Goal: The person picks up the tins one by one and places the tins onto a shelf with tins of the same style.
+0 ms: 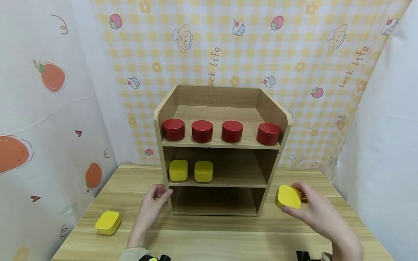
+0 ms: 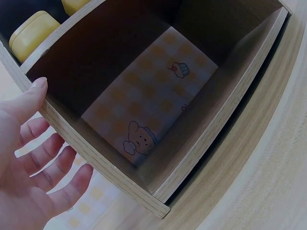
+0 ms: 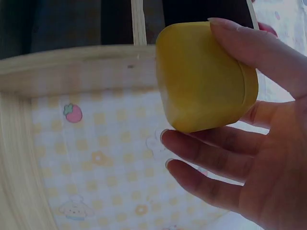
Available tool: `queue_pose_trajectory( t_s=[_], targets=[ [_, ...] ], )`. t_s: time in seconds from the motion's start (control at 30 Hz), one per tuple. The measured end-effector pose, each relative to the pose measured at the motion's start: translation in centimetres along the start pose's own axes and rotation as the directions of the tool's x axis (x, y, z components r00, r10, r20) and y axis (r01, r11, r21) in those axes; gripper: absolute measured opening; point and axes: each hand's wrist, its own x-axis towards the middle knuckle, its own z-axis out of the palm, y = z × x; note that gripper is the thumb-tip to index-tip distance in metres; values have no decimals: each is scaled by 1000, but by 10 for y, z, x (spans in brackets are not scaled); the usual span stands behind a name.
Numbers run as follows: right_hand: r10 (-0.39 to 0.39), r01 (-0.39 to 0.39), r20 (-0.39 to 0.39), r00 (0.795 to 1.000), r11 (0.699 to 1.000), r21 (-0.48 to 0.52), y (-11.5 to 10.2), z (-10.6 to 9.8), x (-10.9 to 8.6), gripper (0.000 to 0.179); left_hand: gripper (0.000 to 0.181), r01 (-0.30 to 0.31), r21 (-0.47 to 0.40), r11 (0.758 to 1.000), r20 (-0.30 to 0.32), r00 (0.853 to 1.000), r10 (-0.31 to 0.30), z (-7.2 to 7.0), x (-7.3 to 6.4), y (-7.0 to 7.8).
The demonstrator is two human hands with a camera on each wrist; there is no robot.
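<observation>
My right hand (image 1: 315, 206) pinches a yellow rounded-square tin (image 1: 288, 197) between thumb and fingers, right of the wooden shelf (image 1: 217, 183). Up close in the right wrist view, the thumb lies on one side of this tin (image 3: 204, 79) and fingertips on the other. At the shelf's lower left side is my left hand (image 1: 156, 203). In the left wrist view its thumb (image 2: 31, 98) lies at the side panel's front edge, the other fingers loosely spread outside. Two yellow tins (image 1: 178, 170) (image 1: 203, 172) stand on the left half of the middle shelf.
Several round red tins (image 1: 232, 131) stand in a row along the front of the top shelf. Another yellow tin (image 1: 108, 222) lies on the wooden table (image 1: 209, 243), left of my left hand. A patterned cloth (image 1: 228, 47) hangs behind, with white cloth at both sides.
</observation>
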Motion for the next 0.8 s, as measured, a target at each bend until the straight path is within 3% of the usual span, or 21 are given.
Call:
queue_pose_trajectory(
  t_s=[0.57, 0.8],
  targets=[
    [-198, 203, -87, 976, 978, 56, -19, 38, 16, 55, 33, 28, -29, 999, 10, 1000, -28, -3, -2, -3],
    [-248, 254, -85, 965, 966, 57, -31, 51, 27, 61, 33, -7, -21, 1000, 4, 1000, 7, 0, -3, -2]
  ],
)
